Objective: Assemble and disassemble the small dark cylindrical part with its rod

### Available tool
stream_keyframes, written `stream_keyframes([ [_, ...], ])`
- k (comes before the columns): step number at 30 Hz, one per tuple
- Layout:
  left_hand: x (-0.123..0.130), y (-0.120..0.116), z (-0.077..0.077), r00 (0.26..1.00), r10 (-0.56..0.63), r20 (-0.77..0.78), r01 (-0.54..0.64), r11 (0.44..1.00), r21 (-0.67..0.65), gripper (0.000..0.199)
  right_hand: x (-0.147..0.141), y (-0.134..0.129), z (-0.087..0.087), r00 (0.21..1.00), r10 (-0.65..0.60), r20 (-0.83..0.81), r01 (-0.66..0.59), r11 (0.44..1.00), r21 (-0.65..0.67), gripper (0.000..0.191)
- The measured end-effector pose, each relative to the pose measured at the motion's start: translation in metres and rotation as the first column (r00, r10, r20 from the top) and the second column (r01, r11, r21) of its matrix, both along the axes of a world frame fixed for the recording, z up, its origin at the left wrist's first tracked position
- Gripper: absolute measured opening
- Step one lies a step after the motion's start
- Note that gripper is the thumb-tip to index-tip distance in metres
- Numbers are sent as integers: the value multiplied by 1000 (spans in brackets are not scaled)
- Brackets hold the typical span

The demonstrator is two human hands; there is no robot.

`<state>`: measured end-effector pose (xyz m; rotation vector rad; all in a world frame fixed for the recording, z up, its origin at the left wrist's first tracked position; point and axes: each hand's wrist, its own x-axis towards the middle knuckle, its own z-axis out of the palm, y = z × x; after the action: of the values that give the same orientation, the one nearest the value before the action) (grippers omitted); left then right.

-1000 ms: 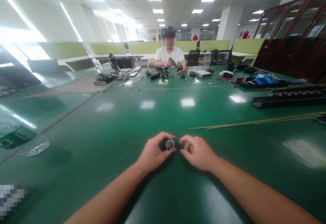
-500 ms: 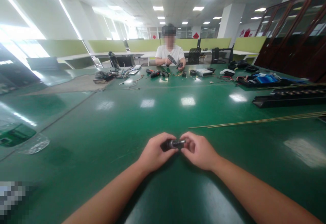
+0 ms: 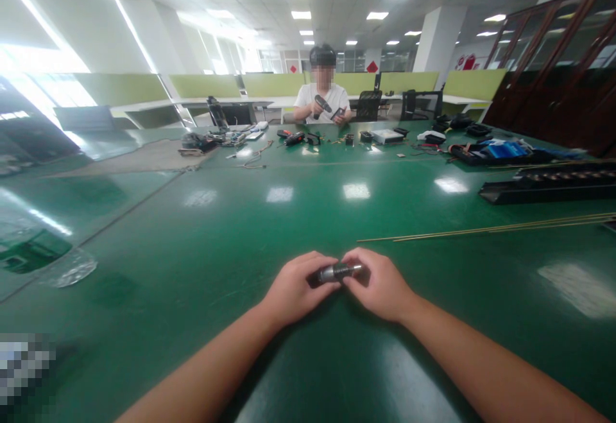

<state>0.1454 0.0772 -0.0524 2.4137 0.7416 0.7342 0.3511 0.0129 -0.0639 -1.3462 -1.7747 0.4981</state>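
Low over the green table point(image 3: 231, 217), a small cylindrical metal part point(image 3: 332, 273) lies level between my hands. It has a grey barrel, a dark ribbed middle and a shiny narrow tip to the right; its exact kind I cannot make out. My left hand point(image 3: 298, 285) is closed round the barrel's left end, with thumb and fingers on either side. The thumb and fingers of my right hand point(image 3: 380, 285) curl about the ribbed part and tip. The part's left end is hidden inside my left hand.
Thin brass-coloured rods point(image 3: 457, 232) lie to the right, with a black channel-shaped piece point(image 3: 543, 190) behind. A clear bottle with a green label point(image 3: 33, 251) lies at left. Across the table sits a person point(image 3: 321, 99) holding a drill, with tools and parts in front.
More of the metal part's barrel and ribbed middle shows between my hands now. My right fingers have shifted slightly around it. Across the table, the person's drill has moved slightly.
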Motion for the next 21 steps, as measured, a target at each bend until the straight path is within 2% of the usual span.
stream_keyframes([
  [3,0,-1,-1,998,69,15,-69,998,2,36,0,1,-1,1000,5,-8,-5,1000,-1,24],
  [5,0,-1,-1,996,94,14,-94,996,-6,34,-1,1,-1,1000,13,-3,-13,1000,1,22],
  [9,1,-1,0,997,81,-3,-81,997,-13,24,-1,2,-1,1000,22,18,-22,1000,9,17],
  [21,0,-1,0,998,60,-6,-60,998,-8,24,1,3,-3,998,60,26,-61,998,18,14],
])
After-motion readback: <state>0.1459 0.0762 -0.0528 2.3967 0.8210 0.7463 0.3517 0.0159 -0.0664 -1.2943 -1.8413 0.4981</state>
